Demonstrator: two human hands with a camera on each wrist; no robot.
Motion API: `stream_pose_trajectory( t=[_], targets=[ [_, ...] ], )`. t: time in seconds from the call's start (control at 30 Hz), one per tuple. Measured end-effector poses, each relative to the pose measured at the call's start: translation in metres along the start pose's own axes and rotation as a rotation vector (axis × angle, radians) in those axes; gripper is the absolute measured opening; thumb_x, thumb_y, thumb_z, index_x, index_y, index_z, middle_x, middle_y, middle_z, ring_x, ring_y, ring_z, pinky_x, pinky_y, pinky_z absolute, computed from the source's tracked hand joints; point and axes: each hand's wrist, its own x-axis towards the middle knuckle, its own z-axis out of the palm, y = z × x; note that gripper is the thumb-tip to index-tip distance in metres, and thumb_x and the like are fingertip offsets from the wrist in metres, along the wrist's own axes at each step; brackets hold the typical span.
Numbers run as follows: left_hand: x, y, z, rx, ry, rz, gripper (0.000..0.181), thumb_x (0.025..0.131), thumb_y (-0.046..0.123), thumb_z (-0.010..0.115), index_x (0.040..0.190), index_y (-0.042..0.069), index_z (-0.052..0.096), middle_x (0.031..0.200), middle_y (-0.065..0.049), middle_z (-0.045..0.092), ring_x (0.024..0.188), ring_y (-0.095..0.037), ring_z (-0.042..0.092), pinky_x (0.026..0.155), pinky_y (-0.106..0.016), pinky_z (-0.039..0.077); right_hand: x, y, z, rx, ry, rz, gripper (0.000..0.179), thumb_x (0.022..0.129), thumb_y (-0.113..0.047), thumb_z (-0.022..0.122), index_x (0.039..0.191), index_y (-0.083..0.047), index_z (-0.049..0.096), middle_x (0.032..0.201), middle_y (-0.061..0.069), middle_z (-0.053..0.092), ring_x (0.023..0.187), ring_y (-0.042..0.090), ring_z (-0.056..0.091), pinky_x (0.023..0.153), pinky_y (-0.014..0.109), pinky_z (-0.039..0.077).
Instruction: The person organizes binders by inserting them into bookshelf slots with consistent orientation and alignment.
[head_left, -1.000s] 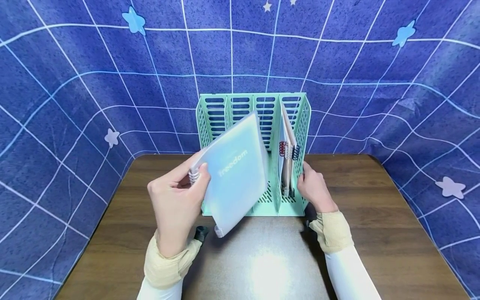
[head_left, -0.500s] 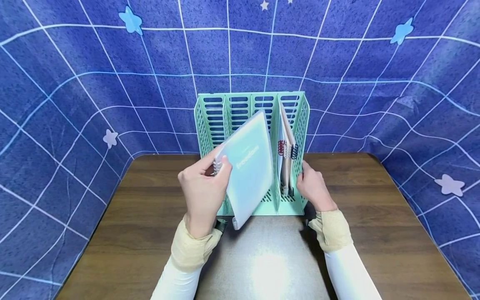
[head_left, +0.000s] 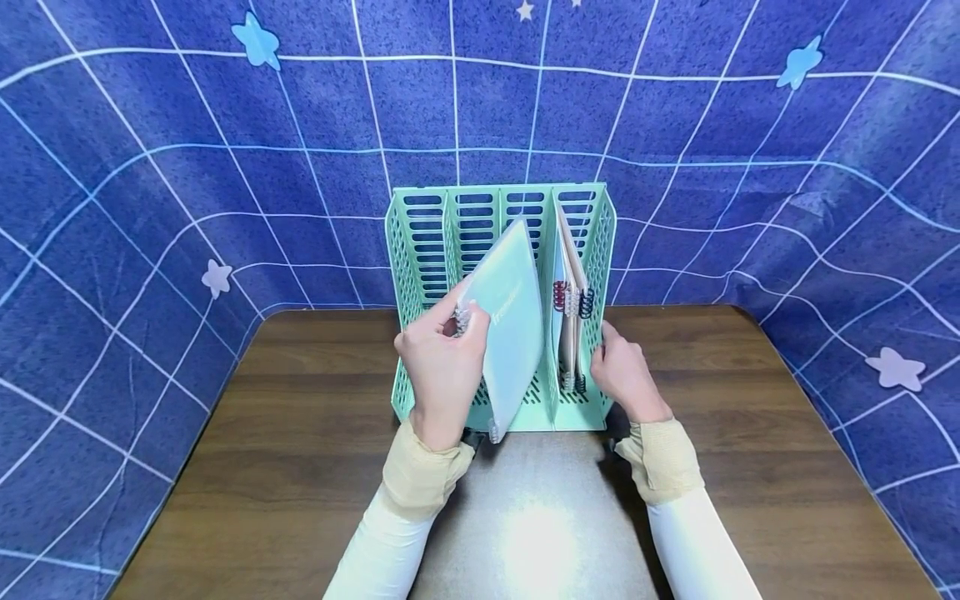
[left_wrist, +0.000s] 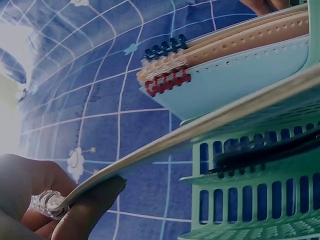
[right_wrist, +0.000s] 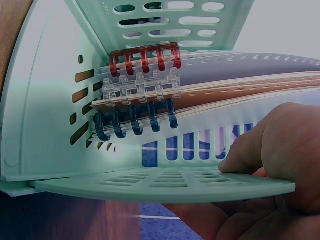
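Observation:
My left hand [head_left: 441, 360] pinches a pale blue, translucent-covered notebook [head_left: 516, 321] by its clear ring spine, thumb on the near cover. The notebook is tilted, partly within the third compartment from the left of a mint-green file rack [head_left: 399, 258]; its lower ringed corner is near the rack's front edge. My right hand [head_left: 625, 372] grips the rack's right side wall [right_wrist: 165, 187], thumb inside and fingers outside. Several ring-bound notebooks [head_left: 572, 258] stand in the rightmost compartment, with red rings [right_wrist: 145, 59], clear rings [right_wrist: 141, 87] and dark blue rings [right_wrist: 135, 120].
The rack stands on a brown wooden table [head_left: 315, 400], close to a blue curtain [head_left: 337, 108] with grid lines and stars. In the left wrist view a dark ring-bound item [left_wrist: 265, 155] shows inside the rack below the held notebook. Thin dividers [head_left: 452, 242] separate the compartments.
My left hand has carried the pale blue notebook to the right and away from me, into the rack's third compartment. My right hand has stayed on the rack's side wall.

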Motion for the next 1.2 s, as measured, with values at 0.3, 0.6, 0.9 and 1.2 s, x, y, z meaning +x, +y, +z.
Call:
stream_pose_trajectory(
  t=[0.3,0.6,0.9,1.2],
  targets=[
    [-0.003,-0.013,0.025,-0.125,0.026,-0.031,0.037,0.089,0.000,0.065,0.117,0.018,0.080,0.099,-0.006,0.079,0.075,-0.011,0.076,0.053,-0.024,0.055,0.000,0.002,0.003,-0.009,-0.011,0.013,0.048,0.100,-0.008,0.044,0.146,0.001,0.048,0.107,0.031,0.069,0.089,0.046,0.068,0.077,0.061,0.052],
    [-0.007,-0.027,0.054,-0.181,0.101,-0.050,0.036,0.089,-0.001,0.065,0.117,0.015,0.080,0.103,-0.007,0.079,0.082,-0.014,0.077,0.063,-0.030,0.060,-0.001,0.001,0.001,-0.007,-0.003,0.013,0.050,0.099,-0.007,0.045,0.148,0.002,0.047,0.110,0.032,0.069,0.088,0.046,0.068,0.077,0.060,0.052],
    [-0.013,-0.046,0.074,-0.124,0.152,-0.021,0.036,0.090,0.003,0.069,0.121,0.018,0.079,0.104,-0.003,0.079,0.082,-0.011,0.076,0.068,-0.032,0.061,-0.001,-0.001,0.000,-0.005,-0.012,0.025,0.048,0.099,-0.006,0.046,0.147,0.001,0.048,0.111,0.031,0.069,0.092,0.047,0.068,0.080,0.061,0.052],
    [-0.016,-0.056,0.087,-0.169,0.186,-0.004,0.036,0.088,-0.003,0.074,0.120,0.010,0.077,0.110,-0.009,0.076,0.094,-0.021,0.077,0.080,-0.032,0.061,0.000,0.000,0.000,0.007,-0.005,0.007,0.052,0.100,-0.008,0.043,0.151,0.002,0.045,0.103,0.029,0.070,0.079,0.039,0.065,0.075,0.058,0.053]
  ],
)
